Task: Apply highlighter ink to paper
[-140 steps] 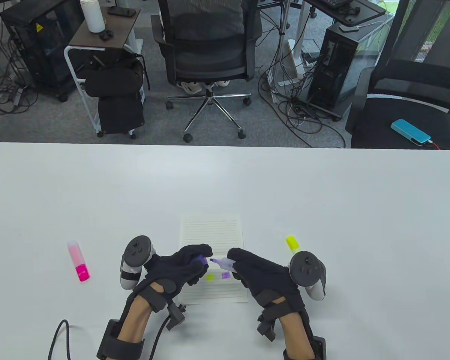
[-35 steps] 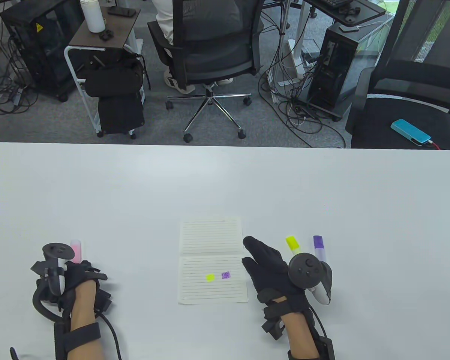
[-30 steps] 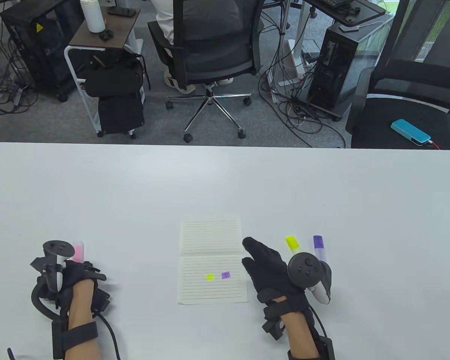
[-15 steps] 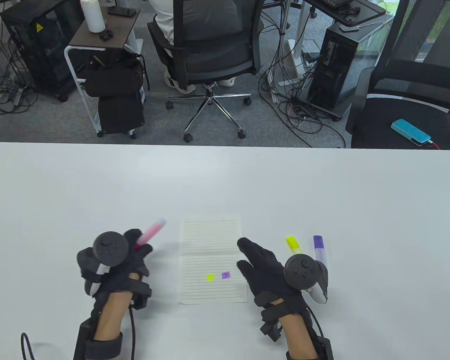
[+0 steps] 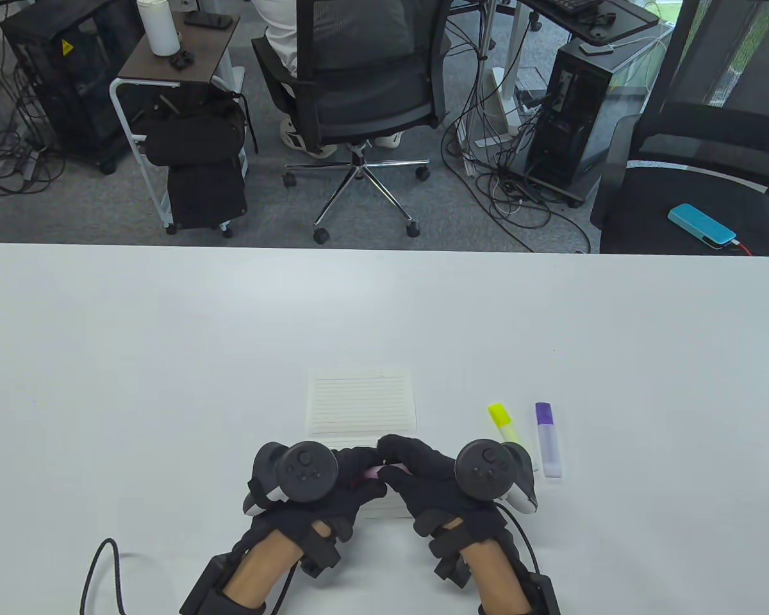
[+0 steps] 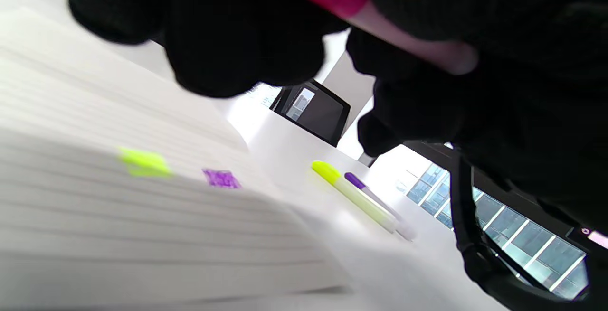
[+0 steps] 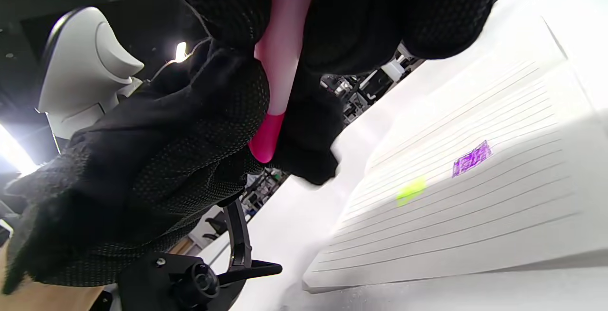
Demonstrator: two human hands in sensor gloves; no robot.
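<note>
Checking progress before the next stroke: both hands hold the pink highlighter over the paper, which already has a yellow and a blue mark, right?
Nearly. The second mark is purple, not blue, as the right wrist view shows beside the yellow mark. Both the left hand and right hand do hold the pink highlighter over the paper.

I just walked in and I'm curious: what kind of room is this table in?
Most likely an office or lab workspace. Beyond the white table stand mesh office chairs, tower computers on the carpet with tangled cables, and a small rolling cart.

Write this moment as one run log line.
both hands grip pink highlighter over paper | cap on | yellow, purple highlighters idle
</note>
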